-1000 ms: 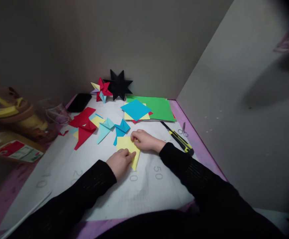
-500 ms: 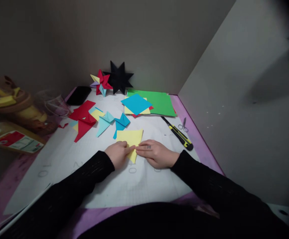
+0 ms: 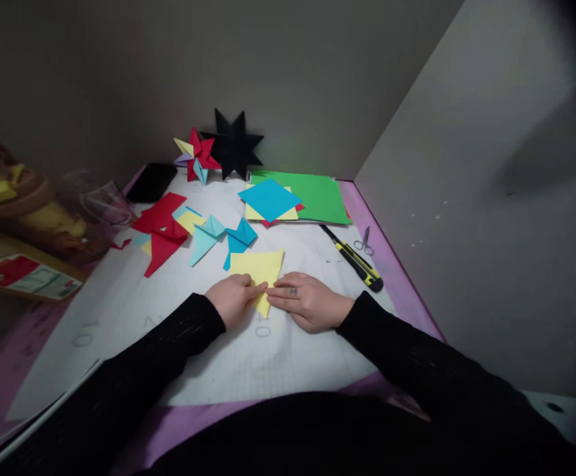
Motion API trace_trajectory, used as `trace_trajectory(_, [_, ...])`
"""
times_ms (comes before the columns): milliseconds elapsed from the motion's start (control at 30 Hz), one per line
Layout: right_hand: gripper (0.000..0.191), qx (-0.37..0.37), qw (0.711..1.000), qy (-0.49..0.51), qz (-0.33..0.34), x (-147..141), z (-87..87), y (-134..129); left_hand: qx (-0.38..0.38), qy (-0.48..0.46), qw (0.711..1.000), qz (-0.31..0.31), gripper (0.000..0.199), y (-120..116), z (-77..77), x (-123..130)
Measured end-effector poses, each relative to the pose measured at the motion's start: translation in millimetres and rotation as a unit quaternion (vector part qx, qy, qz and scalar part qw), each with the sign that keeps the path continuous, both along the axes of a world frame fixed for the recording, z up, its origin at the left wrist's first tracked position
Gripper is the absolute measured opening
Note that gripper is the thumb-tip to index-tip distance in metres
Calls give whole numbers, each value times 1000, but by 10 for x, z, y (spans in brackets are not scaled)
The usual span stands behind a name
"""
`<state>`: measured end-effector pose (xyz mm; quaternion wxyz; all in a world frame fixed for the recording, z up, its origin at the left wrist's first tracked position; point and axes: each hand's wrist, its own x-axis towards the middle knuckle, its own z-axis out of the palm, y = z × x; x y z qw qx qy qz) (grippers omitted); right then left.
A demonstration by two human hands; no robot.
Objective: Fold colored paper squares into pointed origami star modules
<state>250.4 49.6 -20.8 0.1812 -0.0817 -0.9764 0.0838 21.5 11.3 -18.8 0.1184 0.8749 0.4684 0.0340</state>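
A yellow paper [image 3: 258, 264], folded to a point at its near end, lies on the white sheet [image 3: 218, 377]. My left hand [image 3: 233, 299] presses on its left side, the index finger stretched across it. At its right edge my right hand [image 3: 310, 302], with fingers held together, pinches the paper's edge. Just beyond lie folded pieces: a blue one [image 3: 241, 239], a light blue one [image 3: 206, 239] and a red one [image 3: 165, 246].
Behind are green paper [image 3: 320, 198] with a blue square [image 3: 270, 199] beside it, a black star [image 3: 237, 144], a multicoloured star [image 3: 199, 155] and a phone [image 3: 152, 182]. A cutter [image 3: 355, 260] and scissors [image 3: 364, 243] lie right; a box [image 3: 25, 271] stands left.
The view has shifted slightly, so everything appears a little higher and further left. Both hands stay on the yellow paper, with hardly any movement relative to it.
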Motion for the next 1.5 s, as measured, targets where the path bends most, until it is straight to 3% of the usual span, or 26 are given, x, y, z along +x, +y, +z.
trace_trajectory(433, [50,-15,1000,-3,11,5,-53,-22,-12,-12,1000,8,38,0,31,6])
trace_trajectory(1200, [51,-89,993,-58,60,-38,82,-102,-9,-4,1000,9,36,8,58,23])
trace_trajectory(1500, [38,-108,991,69,47,45,-2,2,-6,0,1000,1,39,4,40,-8])
